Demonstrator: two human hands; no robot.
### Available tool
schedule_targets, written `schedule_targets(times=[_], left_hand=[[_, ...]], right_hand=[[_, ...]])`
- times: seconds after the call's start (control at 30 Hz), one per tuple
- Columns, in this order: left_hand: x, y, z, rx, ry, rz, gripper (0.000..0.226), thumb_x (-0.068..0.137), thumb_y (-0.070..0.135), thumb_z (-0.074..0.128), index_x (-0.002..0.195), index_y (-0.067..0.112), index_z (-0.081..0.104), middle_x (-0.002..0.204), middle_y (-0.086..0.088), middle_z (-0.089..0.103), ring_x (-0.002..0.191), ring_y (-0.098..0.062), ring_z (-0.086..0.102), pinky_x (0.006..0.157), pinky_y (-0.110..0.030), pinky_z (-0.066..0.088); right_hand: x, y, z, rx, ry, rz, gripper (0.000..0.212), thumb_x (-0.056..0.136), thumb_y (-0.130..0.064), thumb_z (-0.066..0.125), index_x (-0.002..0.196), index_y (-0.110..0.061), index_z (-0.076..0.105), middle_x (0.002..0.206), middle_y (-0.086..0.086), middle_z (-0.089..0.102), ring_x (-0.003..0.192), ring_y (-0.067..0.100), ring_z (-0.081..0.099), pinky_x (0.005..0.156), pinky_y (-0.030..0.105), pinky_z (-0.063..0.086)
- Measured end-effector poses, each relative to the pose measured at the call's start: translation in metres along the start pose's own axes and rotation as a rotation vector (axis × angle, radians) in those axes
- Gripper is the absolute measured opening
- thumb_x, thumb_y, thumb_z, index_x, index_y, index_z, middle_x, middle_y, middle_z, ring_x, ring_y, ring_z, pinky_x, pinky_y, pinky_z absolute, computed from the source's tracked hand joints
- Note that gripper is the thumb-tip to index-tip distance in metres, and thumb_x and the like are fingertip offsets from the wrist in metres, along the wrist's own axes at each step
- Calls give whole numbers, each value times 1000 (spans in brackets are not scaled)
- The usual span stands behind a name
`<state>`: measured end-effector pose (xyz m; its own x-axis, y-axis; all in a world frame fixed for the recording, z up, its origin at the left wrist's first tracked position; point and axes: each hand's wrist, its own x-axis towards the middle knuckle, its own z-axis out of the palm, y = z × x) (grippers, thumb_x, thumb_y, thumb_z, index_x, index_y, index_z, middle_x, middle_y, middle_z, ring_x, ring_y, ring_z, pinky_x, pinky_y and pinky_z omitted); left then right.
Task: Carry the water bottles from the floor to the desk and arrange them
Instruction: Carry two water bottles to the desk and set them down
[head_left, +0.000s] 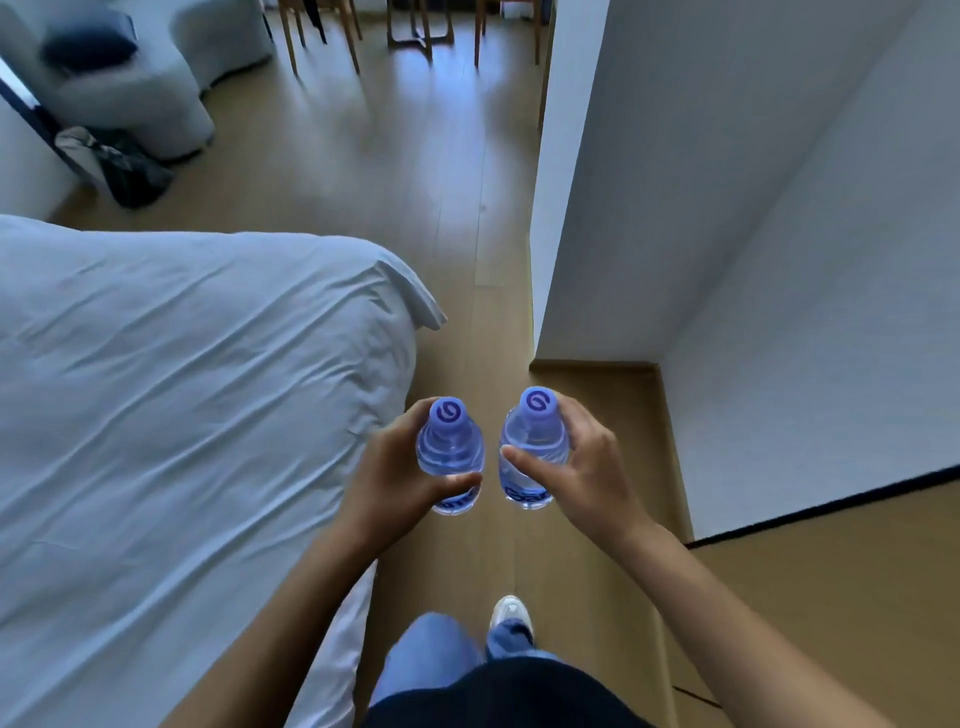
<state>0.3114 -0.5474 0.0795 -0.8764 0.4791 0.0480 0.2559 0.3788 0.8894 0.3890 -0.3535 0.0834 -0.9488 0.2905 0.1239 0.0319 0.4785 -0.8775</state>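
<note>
Hands (395, 480) (587, 462) round bottles (451, 452) (532, 447) — bed (182, 389) left

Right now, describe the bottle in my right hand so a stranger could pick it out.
Start at the white wall corner above the wooden floor. Just below it the right hand holds a clear plastic water bottle with a purple cap. Its twin sits in the left hand, nearer the white bed; this one is wall-side.

Swirl logo on each bottle cap (448, 411), label lettering on bottles unreadable
</note>
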Motion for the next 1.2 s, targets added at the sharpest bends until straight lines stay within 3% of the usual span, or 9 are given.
schedule_targets(times=[0.17, 0.47, 0.63, 0.8, 0.93, 1.07, 1.2], left_hand=[[108, -18, -22, -18, 26, -37, 59, 58, 10, 93, 105, 29, 62, 94, 17, 72, 85, 0, 68, 77, -19, 53], [335, -70, -87, 53, -15, 18, 61, 59, 17, 93, 106, 37, 58, 93, 15, 71, 87, 1, 67, 80, -33, 57], [456, -79, -128, 112, -62, 106, 63, 61, 21, 92, 112, 30, 57, 99, 15, 68, 91, -1, 65, 81, -32, 57], [561, -95, -145, 86, -70, 77, 65, 59, 26, 93, 114, 31, 57, 98, 18, 67, 90, 1, 64, 80, -30, 57], [651, -115, -143, 22, -41, 16, 62, 56, 32, 91, 111, 30, 61, 95, 12, 71, 86, -6, 67, 79, -35, 58], [755, -126, -139, 21, -22, 19, 63, 57, 18, 94, 107, 32, 60, 94, 14, 70, 84, -4, 67, 78, -32, 57], [861, -120, -139, 78, 9, 35, 62, 57, 20, 93, 106, 32, 59, 93, 16, 68, 82, -6, 66, 77, -35, 57]], right_hand=[[117, 13, 7, 28, -24, 19, 55, 78, -31, 81, 124, -7, 61, 113, 4, 69, 102, 16, 67, 90, 37, 56], [343, 35, 51, 76, 17, 68, 56, 78, -31, 79, 125, -6, 60, 114, 8, 68, 104, 20, 67, 91, 44, 56], [458, 29, 67, 79, 71, 85, 52, 79, -25, 81, 123, -6, 61, 112, 7, 69, 101, 19, 68, 91, 39, 56], [562, 41, 75, 75, 104, 106, 50, 78, -25, 82, 121, -8, 62, 108, 2, 71, 97, 13, 68, 86, 25, 56], [655, 62, 74, 98, 78, 101, 51, 77, -38, 77, 119, -14, 62, 106, -3, 71, 96, 11, 69, 85, 28, 58], [762, 85, 69, 120, 59, 57, 49, 76, -45, 73, 116, -20, 61, 103, -8, 69, 94, 3, 68, 82, 20, 57], [866, 100, 61, 102, 57, 27, 54, 78, -39, 74, 121, -10, 61, 108, -2, 69, 94, 7, 68, 83, 16, 55]])
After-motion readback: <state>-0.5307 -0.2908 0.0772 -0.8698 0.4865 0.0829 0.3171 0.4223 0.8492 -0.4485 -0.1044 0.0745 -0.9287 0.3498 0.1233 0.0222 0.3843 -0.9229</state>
